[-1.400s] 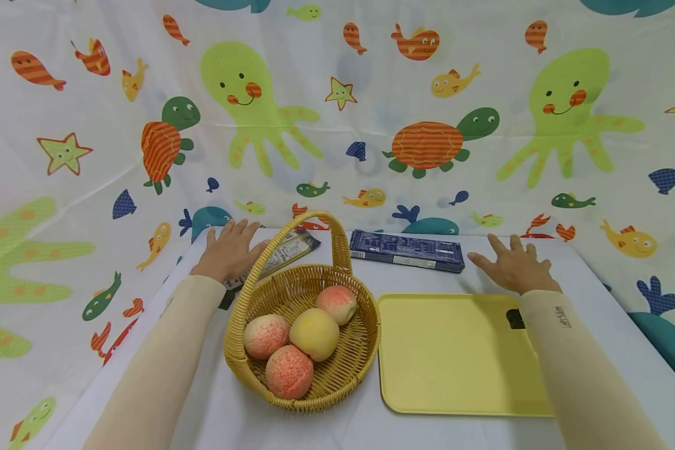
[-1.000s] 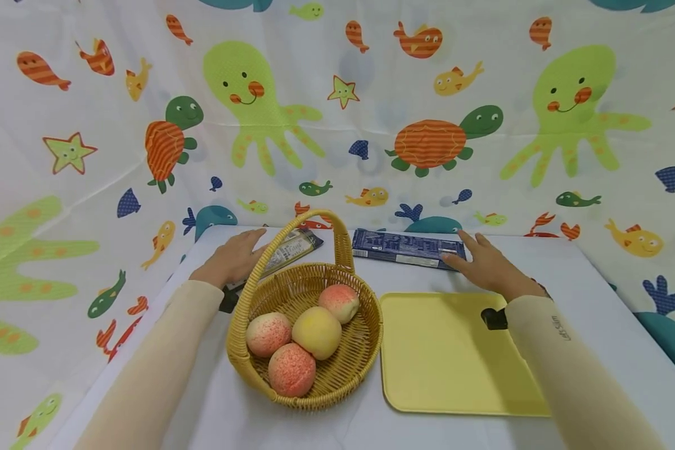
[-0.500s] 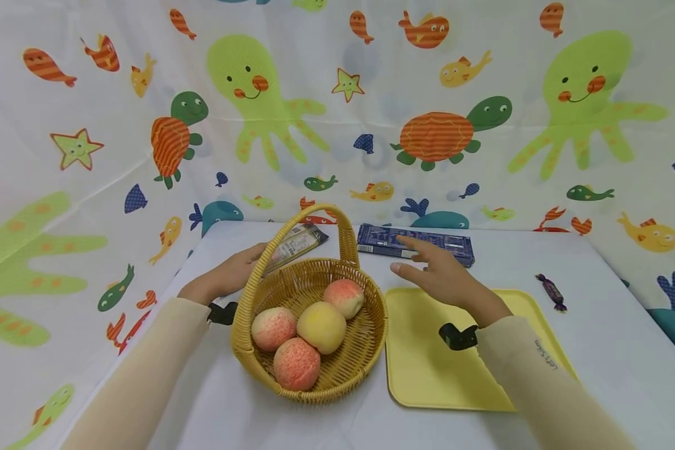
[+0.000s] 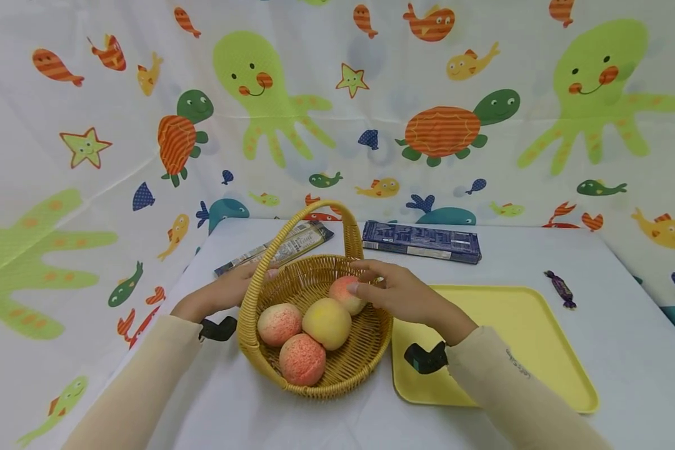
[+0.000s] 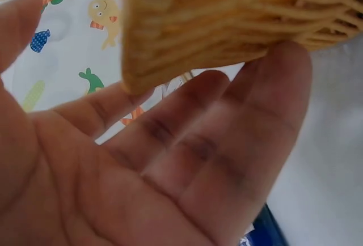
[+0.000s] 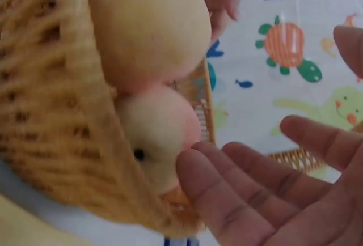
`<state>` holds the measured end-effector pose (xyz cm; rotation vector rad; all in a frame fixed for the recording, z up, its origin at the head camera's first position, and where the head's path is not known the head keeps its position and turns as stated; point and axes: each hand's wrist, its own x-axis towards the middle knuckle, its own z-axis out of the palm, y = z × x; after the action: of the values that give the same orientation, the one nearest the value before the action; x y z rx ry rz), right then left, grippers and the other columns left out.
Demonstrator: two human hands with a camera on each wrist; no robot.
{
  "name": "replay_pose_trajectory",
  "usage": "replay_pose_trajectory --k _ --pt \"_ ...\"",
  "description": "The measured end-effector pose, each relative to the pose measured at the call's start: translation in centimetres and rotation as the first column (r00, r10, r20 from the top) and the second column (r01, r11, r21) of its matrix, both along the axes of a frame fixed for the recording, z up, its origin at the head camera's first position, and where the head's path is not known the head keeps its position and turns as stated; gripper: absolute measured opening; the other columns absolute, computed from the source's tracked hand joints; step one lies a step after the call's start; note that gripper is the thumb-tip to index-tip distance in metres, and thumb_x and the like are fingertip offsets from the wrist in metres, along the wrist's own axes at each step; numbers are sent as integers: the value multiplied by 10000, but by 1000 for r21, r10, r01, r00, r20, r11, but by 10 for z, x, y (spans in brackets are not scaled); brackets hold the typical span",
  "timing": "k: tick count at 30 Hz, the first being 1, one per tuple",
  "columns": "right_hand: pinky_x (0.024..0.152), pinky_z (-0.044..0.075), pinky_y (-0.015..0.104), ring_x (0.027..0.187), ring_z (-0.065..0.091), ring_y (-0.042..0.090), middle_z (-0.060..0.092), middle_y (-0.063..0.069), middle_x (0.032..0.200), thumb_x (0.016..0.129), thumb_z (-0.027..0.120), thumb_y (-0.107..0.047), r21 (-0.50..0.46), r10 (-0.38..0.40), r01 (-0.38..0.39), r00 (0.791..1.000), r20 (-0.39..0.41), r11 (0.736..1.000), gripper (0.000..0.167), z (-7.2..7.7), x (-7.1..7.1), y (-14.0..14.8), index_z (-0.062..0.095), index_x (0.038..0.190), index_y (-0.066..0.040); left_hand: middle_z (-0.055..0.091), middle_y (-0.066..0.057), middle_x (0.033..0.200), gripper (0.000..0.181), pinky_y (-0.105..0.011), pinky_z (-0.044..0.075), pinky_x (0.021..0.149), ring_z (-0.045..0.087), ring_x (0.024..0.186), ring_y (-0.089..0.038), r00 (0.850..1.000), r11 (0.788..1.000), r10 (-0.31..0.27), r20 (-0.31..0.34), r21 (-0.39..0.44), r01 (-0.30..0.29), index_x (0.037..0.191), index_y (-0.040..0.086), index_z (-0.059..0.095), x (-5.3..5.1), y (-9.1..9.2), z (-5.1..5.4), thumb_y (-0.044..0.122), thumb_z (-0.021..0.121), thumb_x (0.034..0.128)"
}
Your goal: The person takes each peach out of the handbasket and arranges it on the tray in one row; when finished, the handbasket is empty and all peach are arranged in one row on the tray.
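A wicker basket [image 4: 337,395] with an arched handle holds several peaches, a yellow one [image 4: 327,324] in the middle. My left hand [image 4: 222,292] is at the basket's left side, its fingers passing behind the handle; in the left wrist view the hand [image 5: 170,155] has extended fingers beside the woven wall [image 5: 227,25]. Over the basket's right rim reaches my right hand [image 4: 405,297], fingertips near the back right peach [image 4: 345,294]. In the right wrist view that hand [image 6: 272,195] has loosely spread fingers close to the peach [image 6: 156,135]; whether they touch it I cannot tell.
A yellow tray [image 4: 517,350] lies right of the basket. Behind stand a dark blue package [image 4: 422,242] and a grey package [image 4: 300,244]. A small wrapped candy [image 4: 560,290] lies right of the tray. A patterned cloth [image 4: 371,94] hangs at the back.
My right hand has swept left from beyond the tray to the basket, uncovering the candy. My left hand has come slightly down and nearer the basket. The head view has shifted slightly.
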<state>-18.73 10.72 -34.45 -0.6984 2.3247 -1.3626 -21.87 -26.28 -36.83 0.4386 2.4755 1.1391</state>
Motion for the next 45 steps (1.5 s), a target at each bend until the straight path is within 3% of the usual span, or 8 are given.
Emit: replay_pose_trajectory --k 7,17,22,25,31,33,40,45 --pt "793 580 390 935 707 309 685 105 1172 1042 601 -465 83 9 -14 999 53 996 566 0 4 -20 547 1506 -146 671 -178 1248 537 -391 568 721 672 914 -241 999 999 30 12 -31 -29 1477 79 563 2 -3 -4 437 530 1079" --pt "740 463 360 799 569 183 648 53 1250 1038 588 -501 154 42 -52 997 68 987 399 -6 5 -37 652 1300 -206 602 -203 1395 542 -392 558 763 620 1094 -285 1000 999 16 -26 -27 -17 1521 89 516 7 -8 -11 346 597 1051" --pt "872 496 409 1036 622 205 644 77 1372 1027 581 -543 252 33 -44 998 48 967 557 -11 6 -45 615 1436 -166 596 -231 1407 524 -378 558 782 641 1069 -284 1000 1000 14 -24 15 -13 1527 56 496 8 -8 -14 276 597 1062" --pt "872 511 410 1049 630 220 684 51 1281 1040 566 -515 274 65 -64 998 6 960 478 -13 6 -51 661 1353 -165 602 -234 1400 497 -420 573 798 654 1064 -305 999 1000 12 -30 22 -12 1510 55 517 8 -8 -14 257 594 1062" --pt "618 522 336 773 601 181 615 19 891 1036 585 -477 239 61 -56 998 -11 969 323 -16 8 -59 623 993 -160 540 -201 1516 505 -606 453 1048 447 1413 -429 997 1000 18 -70 -11 -19 1511 65 536 9 -7 -15 251 612 1047" --pt "591 542 346 761 607 184 617 37 882 1030 598 -470 217 30 -30 1000 7 976 328 -17 9 -61 610 980 -146 529 -198 1528 517 -636 430 1061 420 1432 -447 998 1000 27 -62 -6 -28 1523 73 526 9 -7 -15 246 613 1043" --pt "568 594 413 837 648 212 657 72 1084 1006 648 -471 165 -87 70 991 101 984 385 -22 12 -64 629 1217 -150 538 -202 1517 515 -614 444 1053 427 1424 -439 998 1000 25 -57 14 -24 1516 59 528 9 -7 -15 230 618 1039" --pt "552 597 421 762 659 220 646 67 989 1001 665 -459 127 -94 81 990 104 989 333 -25 14 -65 629 1100 -143 553 -201 1501 523 -584 465 1030 446 1403 -423 998 1000 24 -60 17 -23 1516 61 529 10 -7 -15 230 620 1029"
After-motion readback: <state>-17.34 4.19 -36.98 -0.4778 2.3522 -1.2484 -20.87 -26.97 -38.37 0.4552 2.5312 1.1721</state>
